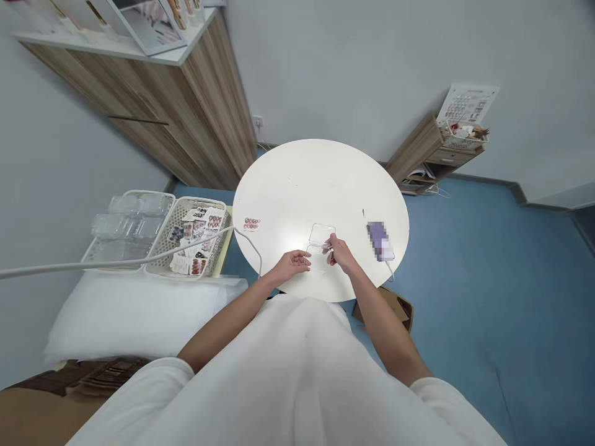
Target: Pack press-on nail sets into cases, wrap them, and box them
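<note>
A clear plastic box (322, 235) is held near the front of the round white table (320, 167), its hinged lid raised on the far side. My right hand (341, 253) pinches the box's right edge near the hinge. At the left edge, the curled fingers of my left hand (292, 265) grip the box's near half. The transparent walls make its inside hard to see. Left of my hands lies a card of press-on nails (251, 224) in reddish tones. To the right rests a phone (380, 240), its screen blurred, with a cable at its lower end.
A white basket of nail cards (155, 266) stands left of the table, beside another basket holding several clear boxes (132, 217). A white cable (186, 245) crosses above them to the table's edge. A cardboard box (403, 308) sits on the floor; a wooden cabinet (204, 111) stands behind.
</note>
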The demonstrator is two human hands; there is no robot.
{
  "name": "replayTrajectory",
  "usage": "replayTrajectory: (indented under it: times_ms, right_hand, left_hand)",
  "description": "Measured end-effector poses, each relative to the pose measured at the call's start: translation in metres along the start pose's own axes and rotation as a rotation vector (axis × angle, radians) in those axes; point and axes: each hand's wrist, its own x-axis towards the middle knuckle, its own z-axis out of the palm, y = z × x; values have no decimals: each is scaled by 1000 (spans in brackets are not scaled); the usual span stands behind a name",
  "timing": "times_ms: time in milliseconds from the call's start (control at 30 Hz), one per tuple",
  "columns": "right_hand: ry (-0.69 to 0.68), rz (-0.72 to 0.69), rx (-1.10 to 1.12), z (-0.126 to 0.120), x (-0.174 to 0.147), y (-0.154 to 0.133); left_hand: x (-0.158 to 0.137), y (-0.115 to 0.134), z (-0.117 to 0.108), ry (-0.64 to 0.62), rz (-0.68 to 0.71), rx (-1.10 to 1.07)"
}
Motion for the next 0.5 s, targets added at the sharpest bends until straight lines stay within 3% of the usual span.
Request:
replayTrajectory:
  times_ms: [167, 300, 500]
  right_hand:
    - [140, -24, 123, 16, -16, 18]
    - [261, -87, 49, 33, -33, 49]
    - [331, -37, -33, 55, -45, 88]
  left_hand:
    - [2, -7, -4, 81, -32, 11]
    - [1, -18, -8, 103, -97, 36]
    - [1, -46, -5, 121, -126, 176]
